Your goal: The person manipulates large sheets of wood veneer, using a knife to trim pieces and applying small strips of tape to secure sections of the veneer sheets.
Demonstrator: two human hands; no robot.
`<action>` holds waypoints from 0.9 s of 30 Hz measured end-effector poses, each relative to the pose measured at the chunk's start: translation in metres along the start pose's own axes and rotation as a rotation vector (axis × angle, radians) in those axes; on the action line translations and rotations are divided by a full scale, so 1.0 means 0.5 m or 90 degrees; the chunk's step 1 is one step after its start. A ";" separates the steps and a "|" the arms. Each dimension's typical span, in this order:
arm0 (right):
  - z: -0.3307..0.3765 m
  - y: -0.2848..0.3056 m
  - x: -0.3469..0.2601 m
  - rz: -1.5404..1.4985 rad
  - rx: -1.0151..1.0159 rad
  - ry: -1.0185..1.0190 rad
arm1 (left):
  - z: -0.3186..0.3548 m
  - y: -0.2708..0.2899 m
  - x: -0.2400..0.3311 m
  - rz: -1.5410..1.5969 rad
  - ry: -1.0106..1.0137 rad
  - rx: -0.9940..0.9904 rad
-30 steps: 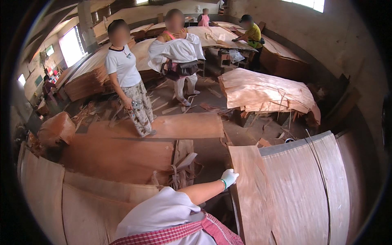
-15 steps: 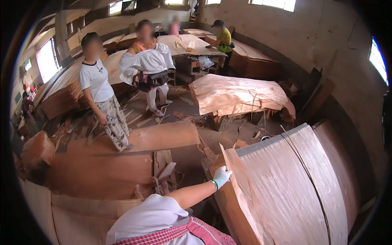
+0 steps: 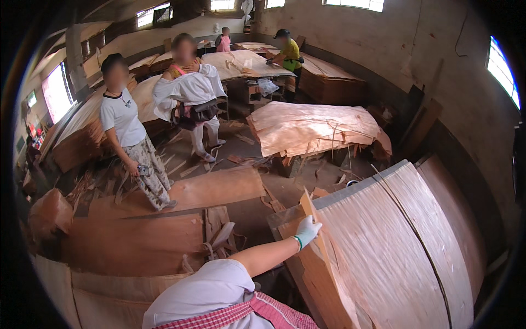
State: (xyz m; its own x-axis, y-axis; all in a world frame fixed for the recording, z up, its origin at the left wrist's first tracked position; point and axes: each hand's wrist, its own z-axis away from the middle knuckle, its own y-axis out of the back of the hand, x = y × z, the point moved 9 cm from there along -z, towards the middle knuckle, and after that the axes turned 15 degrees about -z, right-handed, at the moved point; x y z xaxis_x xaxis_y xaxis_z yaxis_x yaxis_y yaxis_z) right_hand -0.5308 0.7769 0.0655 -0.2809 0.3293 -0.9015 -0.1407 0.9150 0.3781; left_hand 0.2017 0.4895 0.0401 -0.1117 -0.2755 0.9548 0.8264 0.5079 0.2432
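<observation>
My left hand (image 3: 308,231), in a white glove with a green cuff, is closed on the edge of a narrow veneer strip (image 3: 329,262). The strip stands tilted along the left side of a large stack of pale wood veneer sheets (image 3: 394,236). Its far end rises above my fingers, and its near end runs down toward the lower edge. A long thin dark strip (image 3: 408,219) lies lengthwise across the top sheet. My right hand is out of view.
Brown sheets (image 3: 131,247) and wood scraps (image 3: 222,230) lie on the floor to the left. Another veneer stack (image 3: 318,129) stands ahead. Two people (image 3: 129,131) stand at the left; a person in yellow (image 3: 289,52) bends over a far stack, and another in pink (image 3: 223,43) is beyond.
My left hand has moved slightly to the right and up, and the veneer strip now stands more on its edge. The view has shifted a little.
</observation>
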 end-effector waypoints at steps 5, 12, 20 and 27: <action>-0.094 -0.011 -0.013 -0.184 0.023 -0.093 | -0.012 -0.076 0.149 -0.072 -0.035 -0.084; -0.070 -0.017 0.018 -0.192 0.026 -0.038 | -0.057 0.062 0.223 -0.079 -0.311 0.006; 0.089 -0.049 0.162 -0.286 -0.125 -0.266 | -0.084 0.102 -0.145 0.129 0.184 -0.161; 0.093 -0.012 0.265 -0.243 -0.043 -0.362 | 0.000 0.087 -0.260 0.082 0.297 -0.163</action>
State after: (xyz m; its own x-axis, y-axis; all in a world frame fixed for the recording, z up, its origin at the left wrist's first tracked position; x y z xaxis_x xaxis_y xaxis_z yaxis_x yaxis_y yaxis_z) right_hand -0.5231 0.8258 -0.0661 0.3397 0.0742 -0.9376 -0.1944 0.9809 0.0071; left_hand 0.2521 0.5471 -0.0734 0.2074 -0.5864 0.7830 0.9317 0.3625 0.0248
